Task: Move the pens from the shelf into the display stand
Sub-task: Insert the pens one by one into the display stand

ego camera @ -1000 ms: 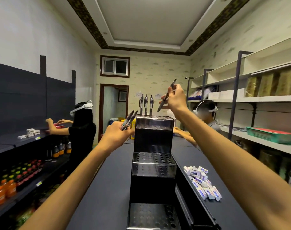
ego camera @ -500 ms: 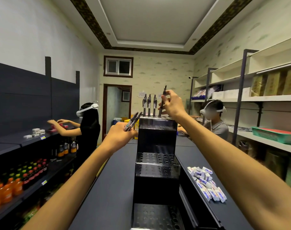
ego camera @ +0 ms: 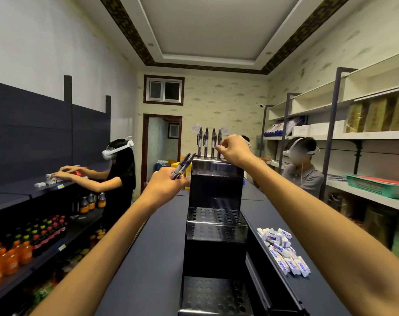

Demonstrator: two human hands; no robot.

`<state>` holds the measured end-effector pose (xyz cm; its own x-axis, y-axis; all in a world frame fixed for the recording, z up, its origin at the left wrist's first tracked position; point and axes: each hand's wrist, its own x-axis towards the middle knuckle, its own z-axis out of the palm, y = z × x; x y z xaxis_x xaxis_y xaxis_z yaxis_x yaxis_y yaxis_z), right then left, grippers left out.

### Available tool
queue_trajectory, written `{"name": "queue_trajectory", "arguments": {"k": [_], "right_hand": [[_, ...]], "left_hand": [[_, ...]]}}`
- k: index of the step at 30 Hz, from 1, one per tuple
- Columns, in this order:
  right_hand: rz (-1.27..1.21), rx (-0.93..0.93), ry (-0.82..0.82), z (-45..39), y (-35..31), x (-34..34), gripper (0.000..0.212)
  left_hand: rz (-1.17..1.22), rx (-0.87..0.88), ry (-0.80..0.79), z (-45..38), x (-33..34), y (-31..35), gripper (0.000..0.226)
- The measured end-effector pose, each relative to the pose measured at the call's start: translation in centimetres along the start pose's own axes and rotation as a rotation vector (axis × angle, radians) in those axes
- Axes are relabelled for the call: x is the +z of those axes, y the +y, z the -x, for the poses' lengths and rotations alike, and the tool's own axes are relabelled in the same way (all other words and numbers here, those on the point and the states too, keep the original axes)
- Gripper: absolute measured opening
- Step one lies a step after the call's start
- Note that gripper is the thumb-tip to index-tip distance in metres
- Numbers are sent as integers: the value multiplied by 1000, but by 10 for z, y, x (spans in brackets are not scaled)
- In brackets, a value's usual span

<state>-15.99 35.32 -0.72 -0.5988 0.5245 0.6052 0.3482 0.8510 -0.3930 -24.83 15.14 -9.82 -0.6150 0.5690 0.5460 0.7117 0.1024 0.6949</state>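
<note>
Right hand (ego camera: 231,149) pinches the fourth pen (ego camera: 219,142) upright in the stand (ego camera: 216,179) top's right end. Left hand (ego camera: 169,185), fingers curled, grips spare pens (ego camera: 183,165) beside its left edge.

The right hand (ego camera: 231,149) has come down from its raised position, where a second ago it held a pen tilted in the air above the stand's top tier. That pen (ego camera: 219,142) now stands upright in the top row of the display stand (ego camera: 216,179), the fourth beside three already there, with the grip pinching its lower barrel just above the holes. The left hand (ego camera: 165,187) has drifted closer to the stand's left side, its bundle of pens (ego camera: 182,165) angled toward the top tier.
</note>
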Motion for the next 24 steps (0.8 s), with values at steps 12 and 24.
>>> {"name": "queue_trajectory", "arguments": {"k": [12, 24], "right_hand": [[-373, -339, 341, 80, -20, -7, 20], [-826, -35, -178, 98, -9, 0, 10]], "left_hand": [[91, -15, 10, -6, 21, 20, 30], [52, 68, 3, -6, 35, 28, 16]]}}
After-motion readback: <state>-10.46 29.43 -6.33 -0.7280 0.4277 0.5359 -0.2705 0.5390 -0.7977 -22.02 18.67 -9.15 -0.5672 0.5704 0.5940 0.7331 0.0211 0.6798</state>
